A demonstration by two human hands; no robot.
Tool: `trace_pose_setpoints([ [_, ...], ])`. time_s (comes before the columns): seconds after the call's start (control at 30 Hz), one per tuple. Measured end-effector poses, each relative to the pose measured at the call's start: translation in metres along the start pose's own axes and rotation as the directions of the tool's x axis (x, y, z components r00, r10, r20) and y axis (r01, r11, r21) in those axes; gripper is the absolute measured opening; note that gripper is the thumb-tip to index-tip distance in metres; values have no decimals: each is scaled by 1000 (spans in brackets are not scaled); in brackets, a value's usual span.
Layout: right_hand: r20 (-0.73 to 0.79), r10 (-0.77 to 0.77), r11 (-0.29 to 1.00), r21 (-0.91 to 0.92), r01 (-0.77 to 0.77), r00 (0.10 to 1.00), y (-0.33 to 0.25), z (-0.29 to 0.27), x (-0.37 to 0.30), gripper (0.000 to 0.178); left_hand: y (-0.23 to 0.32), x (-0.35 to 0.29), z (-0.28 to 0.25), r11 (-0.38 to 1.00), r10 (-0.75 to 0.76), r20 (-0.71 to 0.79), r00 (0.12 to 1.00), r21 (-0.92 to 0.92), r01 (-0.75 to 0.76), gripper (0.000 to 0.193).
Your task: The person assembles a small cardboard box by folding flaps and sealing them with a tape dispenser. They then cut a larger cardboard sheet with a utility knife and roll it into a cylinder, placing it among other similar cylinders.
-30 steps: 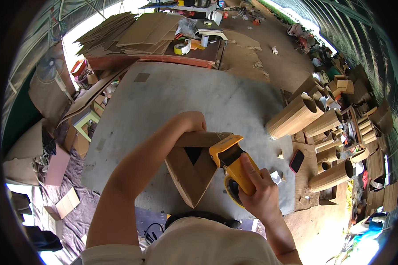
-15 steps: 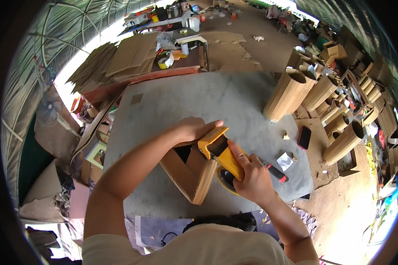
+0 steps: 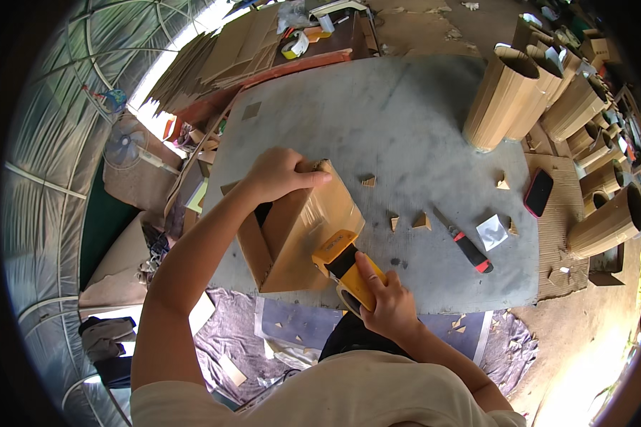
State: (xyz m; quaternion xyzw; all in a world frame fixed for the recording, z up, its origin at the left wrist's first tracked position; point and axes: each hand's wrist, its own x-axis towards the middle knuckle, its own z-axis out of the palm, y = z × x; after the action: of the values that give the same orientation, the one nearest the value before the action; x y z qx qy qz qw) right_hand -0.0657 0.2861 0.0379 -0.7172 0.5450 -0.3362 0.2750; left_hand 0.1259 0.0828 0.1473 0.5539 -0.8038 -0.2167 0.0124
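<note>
A folded brown cardboard form, with an open hollow on its left side, stands tilted at the near part of the grey table. My left hand grips its far upper edge, thumb lying along the top. Shiny clear tape shows on the face toward the right. My right hand is wrapped round the handle of a yellow tape dispenser, whose head rests against or just over the form's lower right edge. Whether tape runs between them is hard to make out.
On the right lie a knife with a red and black handle, a white packet, a phone and several cardboard scraps. Tall cardboard tubes stand at the far right. Flat cardboard sheets are stacked at the far left.
The cardboard form has been turned, so its broad taped face shows. My left hand has shifted up and left with it. The tape dispenser has moved down toward me along the form. The view has shifted.
</note>
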Motion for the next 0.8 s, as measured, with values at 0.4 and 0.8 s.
trace_pose_setpoints([
  [0.4, 696, 123, 988, -155, -19, 707, 1, -40, 69, 73, 1, 0, 7, 997, -65, -63, 996, 33, 67, 56],
  [0.8, 784, -124, 788, -295, 540, 609, 16, 35, 54, 25, 4, 5, 11, 984, -120, -101, 988, 120, 131, 63],
])
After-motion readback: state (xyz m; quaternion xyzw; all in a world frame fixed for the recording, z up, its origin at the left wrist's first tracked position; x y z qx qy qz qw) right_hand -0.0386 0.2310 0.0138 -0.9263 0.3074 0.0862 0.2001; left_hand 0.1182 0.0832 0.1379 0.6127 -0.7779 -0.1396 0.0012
